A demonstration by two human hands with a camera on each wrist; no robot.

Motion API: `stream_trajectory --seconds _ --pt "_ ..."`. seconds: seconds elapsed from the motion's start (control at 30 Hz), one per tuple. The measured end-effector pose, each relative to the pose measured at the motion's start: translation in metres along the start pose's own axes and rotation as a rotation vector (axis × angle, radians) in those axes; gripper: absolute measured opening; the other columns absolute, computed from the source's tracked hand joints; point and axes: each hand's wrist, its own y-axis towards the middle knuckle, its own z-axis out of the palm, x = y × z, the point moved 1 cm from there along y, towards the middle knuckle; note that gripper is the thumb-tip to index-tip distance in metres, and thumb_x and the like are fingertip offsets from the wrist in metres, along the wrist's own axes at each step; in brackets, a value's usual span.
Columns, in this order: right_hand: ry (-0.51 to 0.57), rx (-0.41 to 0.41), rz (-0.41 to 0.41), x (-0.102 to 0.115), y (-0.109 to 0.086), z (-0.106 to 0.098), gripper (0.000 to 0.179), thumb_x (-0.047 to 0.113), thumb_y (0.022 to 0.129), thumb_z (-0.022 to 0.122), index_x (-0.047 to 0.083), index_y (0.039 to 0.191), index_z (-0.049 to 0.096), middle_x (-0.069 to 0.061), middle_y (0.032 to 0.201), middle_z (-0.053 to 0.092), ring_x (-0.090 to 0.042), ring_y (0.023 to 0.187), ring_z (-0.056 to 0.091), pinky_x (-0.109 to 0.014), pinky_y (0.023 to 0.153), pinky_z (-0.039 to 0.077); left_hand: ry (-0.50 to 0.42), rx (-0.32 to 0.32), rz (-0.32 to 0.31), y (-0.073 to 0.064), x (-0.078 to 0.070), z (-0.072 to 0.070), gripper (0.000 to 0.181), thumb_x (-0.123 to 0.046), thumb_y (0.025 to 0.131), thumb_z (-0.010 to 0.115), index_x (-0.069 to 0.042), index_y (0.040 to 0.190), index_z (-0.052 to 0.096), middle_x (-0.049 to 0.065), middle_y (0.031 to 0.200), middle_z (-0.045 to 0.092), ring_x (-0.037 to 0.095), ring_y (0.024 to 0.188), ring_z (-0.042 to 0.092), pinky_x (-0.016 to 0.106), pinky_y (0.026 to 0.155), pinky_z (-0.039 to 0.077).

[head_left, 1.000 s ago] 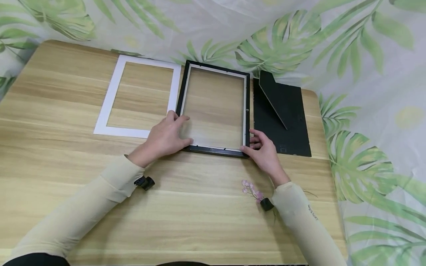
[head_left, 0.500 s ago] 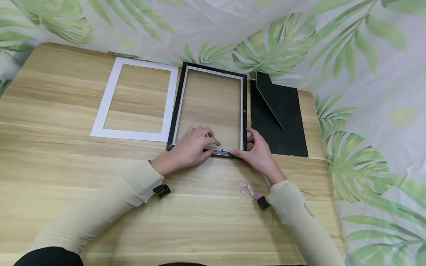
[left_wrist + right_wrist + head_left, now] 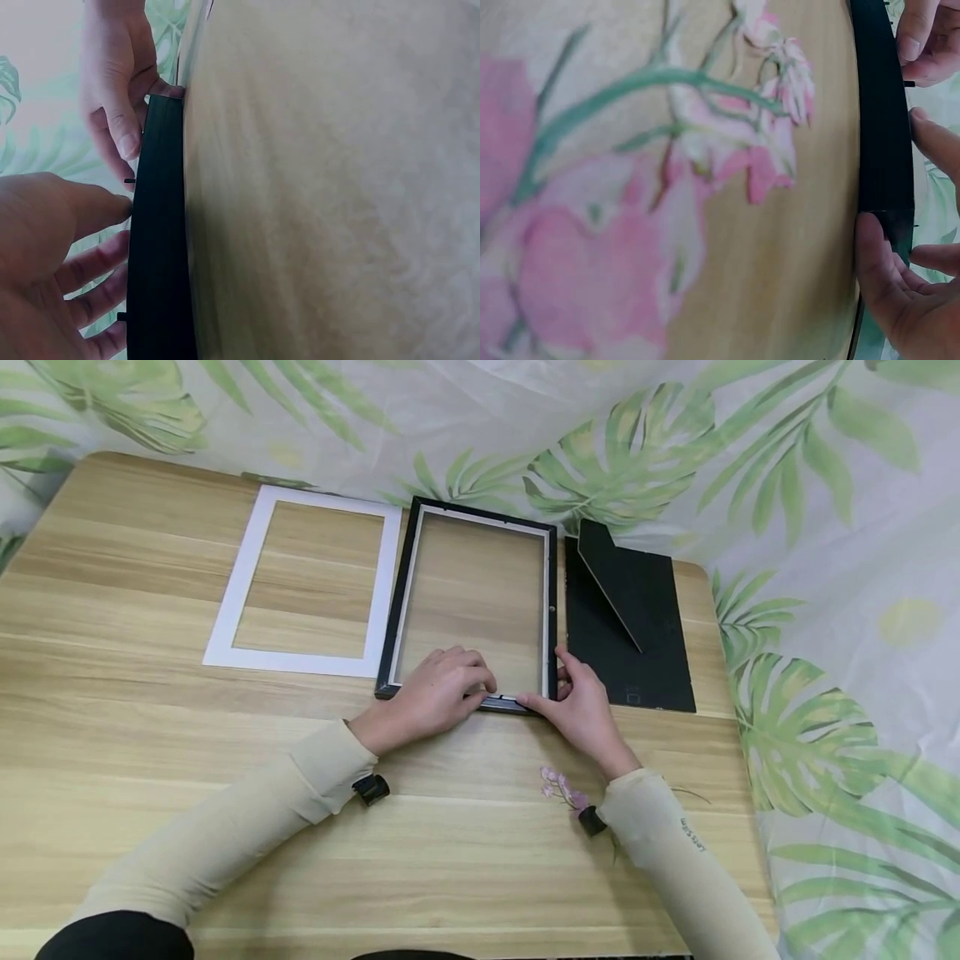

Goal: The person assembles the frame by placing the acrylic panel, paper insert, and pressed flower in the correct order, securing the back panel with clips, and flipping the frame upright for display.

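Observation:
A black picture frame [image 3: 411, 578] with a pale inner lip lies back side up, a clear pane inside it. My left hand [image 3: 435, 693] rests at its near bar, the thumb tip right at the bar's upper edge and the other fingers loosely bent over the pane side. Small dark tabs [image 3: 121, 316] stick out from the bar. My right hand [image 3: 581, 706] grips the near right corner, thumb on the near bar and fingers round the side. In the right wrist view, one finger [image 3: 874, 247] lies against the bar's outer face [image 3: 885, 112].
A white mat [image 3: 232, 585] lies left of the frame. To the right is a black backing board [image 3: 660, 627] with its easel leg [image 3: 600, 568] raised. A pink flower sprig [image 3: 558, 785] lies by my right wrist on the wooden table [image 3: 480, 860]. Leaf-patterned cloth [image 3: 480, 410] hangs behind.
My left hand has moved from the frame's left side to the middle of its near bar, and its fingers have bent a little more. The right hand stays at the corner.

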Motion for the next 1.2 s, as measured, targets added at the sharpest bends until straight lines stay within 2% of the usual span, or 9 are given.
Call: stream_trajectory --seconds 0.2,0.3,0.43,0.57,0.7,0.8,0.97,1.1,1.2 --pt "0.031 0.043 0.006 -0.002 0.002 -0.002 0.092 0.035 0.083 0.085 0.010 0.156 0.034 -0.012 0.119 0.053 -0.025 0.091 0.056 -0.035 0.077 0.051 0.012 0.030 -0.004 -0.001 0.001 -0.002 0.013 -0.018 0.094 0.072 -0.013 0.104 0.077 0.000 0.104 0.066 0.020 0.100 0.057 0.043 0.092 0.046" --pt "0.069 0.061 0.013 -0.003 0.003 -0.005 0.085 0.025 0.086 0.082 0.012 0.156 0.035 -0.013 0.121 0.053 -0.025 0.091 0.058 -0.036 0.078 0.051 -0.010 0.014 -0.013 -0.005 0.005 -0.008 0.015 -0.019 0.094 0.071 -0.012 0.105 0.077 0.001 0.103 0.066 0.021 0.100 0.058 0.044 0.094 0.046" --pt "0.091 0.058 0.007 -0.003 0.005 -0.005 0.076 0.016 0.089 0.078 0.011 0.154 0.038 -0.015 0.120 0.056 -0.026 0.091 0.060 -0.037 0.077 0.052 -0.060 -0.072 -0.033 -0.017 0.014 -0.021 0.015 -0.017 0.093 0.071 -0.010 0.105 0.077 0.004 0.105 0.067 0.023 0.102 0.060 0.044 0.095 0.047" --pt "0.087 0.055 0.009 -0.003 0.006 -0.005 0.072 0.014 0.091 0.075 0.012 0.153 0.039 -0.015 0.119 0.057 -0.027 0.093 0.060 -0.038 0.079 0.053 -0.137 -0.182 -0.098 -0.033 0.034 -0.041 0.015 -0.012 0.093 0.071 -0.007 0.106 0.075 0.008 0.108 0.068 0.028 0.104 0.061 0.045 0.093 0.049" --pt "0.110 0.062 0.027 -0.005 0.003 -0.005 0.072 0.014 0.091 0.076 0.012 0.153 0.039 -0.015 0.120 0.057 -0.028 0.094 0.061 -0.037 0.073 0.056 -0.196 -0.267 -0.230 -0.051 0.065 -0.061 0.018 -0.008 0.093 0.069 -0.004 0.110 0.073 0.012 0.112 0.067 0.030 0.102 0.060 0.049 0.089 0.050" --pt "0.140 0.066 0.036 -0.004 0.003 -0.006 0.073 0.011 0.091 0.076 0.012 0.153 0.039 -0.016 0.121 0.056 -0.028 0.092 0.062 -0.035 0.065 0.059 -0.187 -0.326 -0.336 -0.067 0.090 -0.080 0.022 -0.008 0.095 0.067 -0.002 0.116 0.070 0.016 0.114 0.066 0.033 0.101 0.060 0.051 0.086 0.050" --pt "0.164 0.066 0.050 -0.003 0.000 -0.006 0.072 0.009 0.090 0.077 0.012 0.152 0.040 -0.017 0.121 0.056 -0.029 0.091 0.063 -0.032 0.058 0.059 -0.153 -0.414 -0.501 -0.092 0.126 -0.113 0.026 -0.010 0.097 0.064 0.001 0.120 0.068 0.021 0.113 0.064 0.033 0.097 0.060 0.043 0.078 0.047" --pt "0.165 0.067 0.054 -0.001 -0.001 -0.006 0.072 0.008 0.090 0.077 0.012 0.152 0.040 -0.017 0.121 0.055 -0.029 0.092 0.063 -0.033 0.058 0.059 -0.117 -0.422 -0.672 -0.109 0.154 -0.135 0.035 -0.016 0.097 0.063 0.001 0.128 0.064 0.023 0.120 0.061 0.035 0.100 0.059 0.041 0.077 0.042" --pt "0.171 0.079 0.062 0.000 -0.001 -0.005 0.073 0.008 0.090 0.077 0.012 0.153 0.039 -0.017 0.122 0.054 -0.029 0.093 0.063 -0.034 0.059 0.060 -0.088 -0.391 -0.798 -0.124 0.175 -0.146 0.048 -0.025 0.097 0.064 0.001 0.136 0.057 0.027 0.125 0.058 0.042 0.109 0.056 0.048 0.081 0.042"
